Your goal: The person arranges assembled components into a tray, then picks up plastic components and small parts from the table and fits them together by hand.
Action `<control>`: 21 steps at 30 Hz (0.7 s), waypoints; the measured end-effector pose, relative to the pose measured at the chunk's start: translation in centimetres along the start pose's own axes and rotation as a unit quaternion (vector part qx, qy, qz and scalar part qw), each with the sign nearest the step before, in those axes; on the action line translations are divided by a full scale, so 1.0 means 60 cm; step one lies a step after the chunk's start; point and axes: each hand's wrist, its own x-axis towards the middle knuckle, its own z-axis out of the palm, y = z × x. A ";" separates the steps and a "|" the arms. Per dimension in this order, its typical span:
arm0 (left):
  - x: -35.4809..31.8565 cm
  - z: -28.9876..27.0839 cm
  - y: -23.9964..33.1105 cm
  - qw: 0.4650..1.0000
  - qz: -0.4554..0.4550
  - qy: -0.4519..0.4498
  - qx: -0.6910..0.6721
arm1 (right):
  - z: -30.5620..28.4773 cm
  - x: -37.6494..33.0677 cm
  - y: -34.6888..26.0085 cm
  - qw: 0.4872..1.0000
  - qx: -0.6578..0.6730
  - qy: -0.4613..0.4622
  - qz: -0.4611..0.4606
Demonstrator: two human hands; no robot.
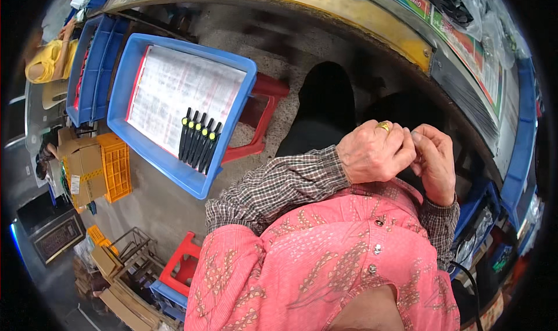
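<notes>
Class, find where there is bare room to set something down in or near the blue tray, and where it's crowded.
Inside the blue tray, the printed sheet lies bare left of and above the black tools. Grey floor is open between the tray and the lower red stool. The tray's lower-right end, under the tools, is crowded.
</notes>
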 end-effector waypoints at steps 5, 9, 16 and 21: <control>-0.011 -0.021 -0.009 0.998 -0.041 -0.045 -0.022 | 0.018 0.009 -0.010 0.999 -0.027 -0.021 0.002; -0.011 -0.028 -0.006 0.982 -0.143 -0.053 -0.114 | 0.019 0.012 -0.009 0.998 -0.049 -0.027 -0.009; -0.013 -0.063 -0.033 0.708 -0.431 -0.129 -0.545 | -0.005 0.005 -0.012 0.995 -0.089 -0.037 -0.020; -0.030 -0.065 -0.054 0.641 -0.486 -0.151 -0.574 | -0.013 0.002 -0.010 0.995 -0.087 -0.039 -0.031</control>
